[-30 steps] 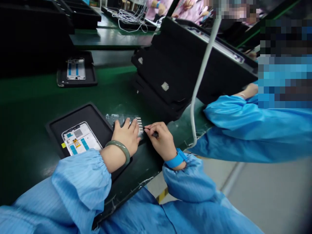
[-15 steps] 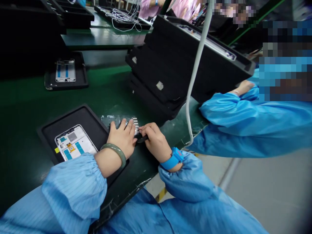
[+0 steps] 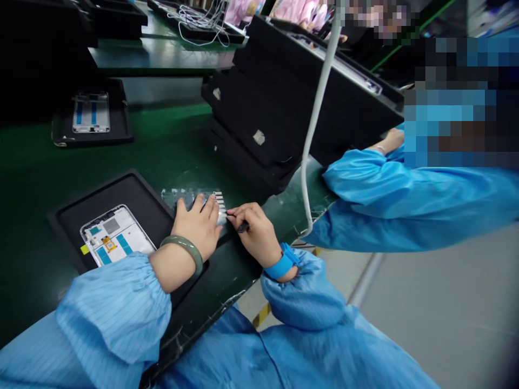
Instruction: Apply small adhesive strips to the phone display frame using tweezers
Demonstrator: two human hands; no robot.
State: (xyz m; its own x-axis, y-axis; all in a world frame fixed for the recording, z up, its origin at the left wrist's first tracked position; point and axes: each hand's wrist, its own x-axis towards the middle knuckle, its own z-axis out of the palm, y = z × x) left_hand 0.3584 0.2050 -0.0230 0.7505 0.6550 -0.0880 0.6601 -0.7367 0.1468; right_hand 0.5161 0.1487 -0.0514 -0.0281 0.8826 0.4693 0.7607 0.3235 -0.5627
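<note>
Sticker sheet (image 3: 190, 195), clear with a row of small white strips at its right end, lies on the green belt (image 3: 170, 146) in the middle of the frame, just right of the near black tray (image 3: 121, 189). Left hand (image 3: 197, 224) presses flat on that sheet, fingers spread over it, a green bangle (image 3: 184, 248) on the wrist. Right hand (image 3: 253, 232) sits just beside it, fingers pinched around slim dark tweezers (image 3: 239, 224) whose tip meets the white strips at the sheet's right edge. Inside the near tray, at lower left of centre, rests a white phone frame (image 3: 115, 233) with blue and yellow patches. A second tray with another frame (image 3: 91, 112) sits at upper left. A stack of black trays (image 3: 259, 124) leans at upper centre, a white cable (image 3: 314, 124) hanging in front. A co-worker's blue sleeve (image 3: 397, 194) stretches across the right side.
</note>
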